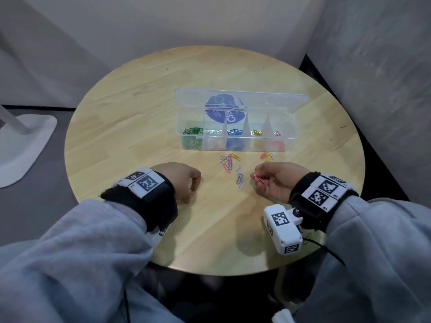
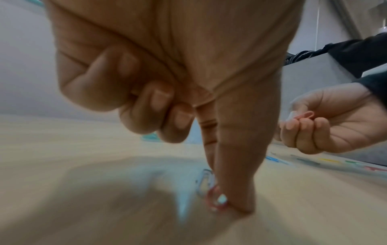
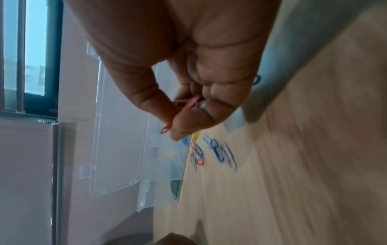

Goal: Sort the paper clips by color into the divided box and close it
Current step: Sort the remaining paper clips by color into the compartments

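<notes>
A clear divided box (image 1: 238,149) stands open at the back of the round table, its lid (image 1: 256,99) raised. Its compartments hold green (image 1: 192,131), white, blue (image 1: 234,132), yellow (image 1: 256,132) and red clips. Loose clips (image 1: 227,160) of mixed colours lie in front of it, with more loose clips (image 1: 239,178) between my hands. My right hand (image 1: 263,180) pinches a few pink clips (image 3: 188,104) above the table. My left hand (image 1: 186,183) has thumb and index tips pinched on a red clip (image 2: 215,200) lying on the wood, beside a silver clip (image 2: 204,180).
A small group of pink and yellow clips (image 1: 268,156) lies near the box's right end. A white stand base (image 1: 25,141) sits on the floor to the left. Grey walls close in behind and to the right of the table (image 1: 140,113).
</notes>
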Motion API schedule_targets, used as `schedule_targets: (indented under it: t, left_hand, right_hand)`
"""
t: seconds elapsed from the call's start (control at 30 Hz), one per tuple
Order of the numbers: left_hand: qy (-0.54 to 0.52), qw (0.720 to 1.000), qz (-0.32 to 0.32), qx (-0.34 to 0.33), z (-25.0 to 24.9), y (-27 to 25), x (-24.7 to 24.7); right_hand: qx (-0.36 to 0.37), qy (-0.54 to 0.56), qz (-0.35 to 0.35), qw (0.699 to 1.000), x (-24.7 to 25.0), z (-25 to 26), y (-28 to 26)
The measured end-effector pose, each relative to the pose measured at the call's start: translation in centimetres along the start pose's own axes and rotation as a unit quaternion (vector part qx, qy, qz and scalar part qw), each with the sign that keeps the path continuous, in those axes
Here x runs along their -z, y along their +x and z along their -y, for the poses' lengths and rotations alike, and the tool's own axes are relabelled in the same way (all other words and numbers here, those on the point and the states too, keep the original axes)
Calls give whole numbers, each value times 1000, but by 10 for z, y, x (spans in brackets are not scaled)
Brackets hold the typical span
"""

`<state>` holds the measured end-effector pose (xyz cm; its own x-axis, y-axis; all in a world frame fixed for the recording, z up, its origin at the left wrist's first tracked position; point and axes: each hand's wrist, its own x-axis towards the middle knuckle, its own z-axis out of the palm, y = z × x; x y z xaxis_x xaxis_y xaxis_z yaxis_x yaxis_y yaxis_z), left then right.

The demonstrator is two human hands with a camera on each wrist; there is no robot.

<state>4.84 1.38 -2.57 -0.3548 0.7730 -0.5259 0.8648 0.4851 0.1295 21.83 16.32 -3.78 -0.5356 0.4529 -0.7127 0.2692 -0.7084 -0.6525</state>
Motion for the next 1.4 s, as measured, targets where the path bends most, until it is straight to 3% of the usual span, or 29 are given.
schedule_targets:
  t: [0.13, 0.3, 0.43, 0.5, 0.57, 0.63, 0.77, 0.87, 0.97, 1.0, 1.07, 1.1, 1.13, 1.2, 1.23, 1.3, 1.4]
  left_hand:
    - [13, 1000, 5, 8, 3, 5, 0]
    - [-5, 1000, 23, 16, 2, 7, -4]
    - [-74, 997, 13, 23, -1, 6, -1]
    - [-183, 983, 16, 4, -2, 6, 6]
    - [-342, 940, 16, -16, -6, 4, 15]
    - [-498, 867, -6, -15, -10, 2, 22]
    - [-675, 736, -50, -23, -17, -2, 30]
    - [-756, 653, -42, -26, -21, -7, 29]
    - [-789, 614, -28, -18, -25, -6, 31]
    - [-786, 618, -23, -12, -28, -5, 32]
    - [-750, 660, -22, 19, -35, 2, 33]
    - [-709, 703, -31, 37, -39, 8, 32]
    - [-640, 765, -47, 50, -43, 14, 31]
    - [-427, 899, -89, 49, -49, 25, 26]
    - [-313, 943, -108, 39, -51, 29, 23]
    - [-159, 980, -115, 39, -54, 35, 19]
    - [-73, 991, -104, 51, -58, 43, 15]
  right_hand:
    - [-24, 8, 16, 1000, 5, 1, 3]
    - [0, -10, 21, 1000, 5, 9, 1]
    - [44, -71, 0, 996, 7, 17, -5]
    - [76, -137, -26, 987, 7, 28, -9]
    - [113, -221, -52, 967, 11, 41, -14]
    - [144, -330, -78, 930, 21, 54, -17]
    - [127, -567, -134, 803, 45, 64, -26]
    - [106, -604, -141, 777, 57, 61, -27]
    - [111, -641, -124, 749, 58, 59, -22]
    - [117, -648, -119, 743, 56, 59, -20]
    - [130, -662, -100, 731, 50, 58, -14]
    - [132, -675, -88, 721, 47, 57, -11]
    - [133, -690, -75, 707, 43, 56, -7]
    - [132, -714, -49, 685, 36, 51, 0]
    - [132, -723, -40, 677, 33, 48, 3]
    - [131, -741, -30, 658, 29, 46, 4]
    - [125, -769, -33, 626, 28, 47, 7]
